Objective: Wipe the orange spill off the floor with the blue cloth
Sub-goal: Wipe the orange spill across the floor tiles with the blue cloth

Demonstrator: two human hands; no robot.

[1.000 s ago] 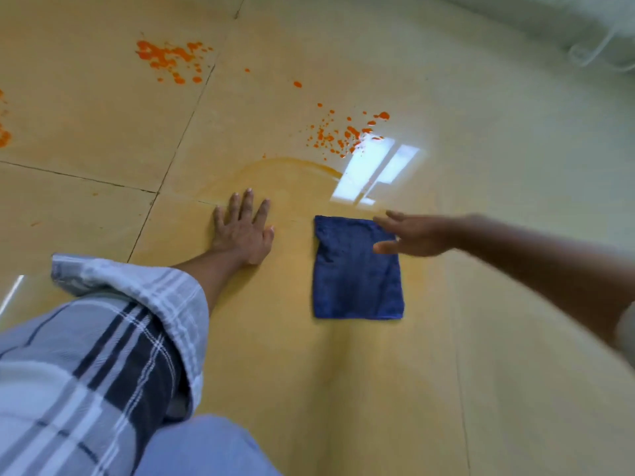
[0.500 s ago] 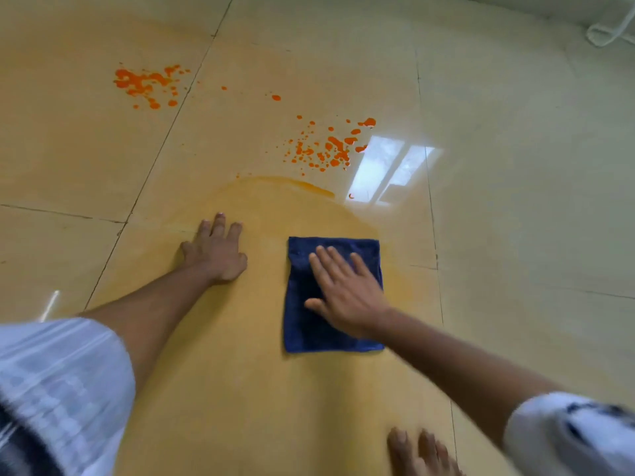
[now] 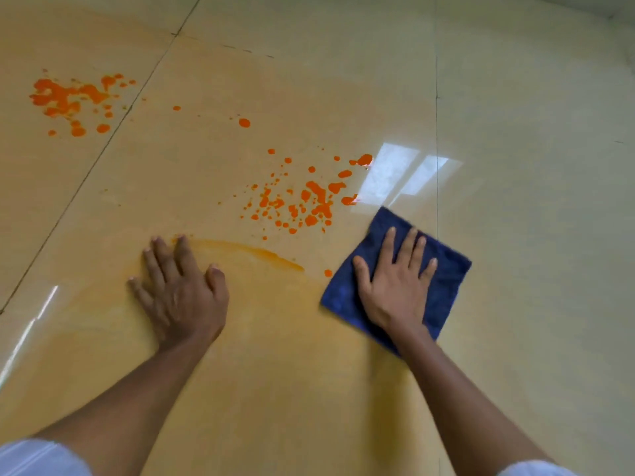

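Half a second ago the blue cloth (image 3: 443,283) lay squared up just beside the left hand, its edges running straight away from the person. Now it sits further to the right and turned at an angle, one corner pointing toward the bright window reflection (image 3: 398,176) on the floor (image 3: 532,235), with a clear gap opened between it and the left hand. The bare toes that showed at the bottom edge are gone from sight.

The right hand (image 3: 395,290) lies flat on top of the cloth, palm down, fingers spread and straight, gripping nothing. The left hand (image 3: 182,293) is also flat on the bare tile, fingers loosely fanned, thumb out to the side.

The cloth looks like soft, nappy terry, folded into a rough square, dark navy and a little blurred at its far edges. The floor is glossy cream tile with thin dark grout lines. A thin yellow-orange film (image 3: 257,338) dulls the tile around both hands, ending in a darker curved streak (image 3: 261,252) just past the left fingertips. Beyond it, thick bright orange droplets (image 3: 309,201) scatter near the cloth's far corner, and a second splatter (image 3: 72,101) lies well off to the left.
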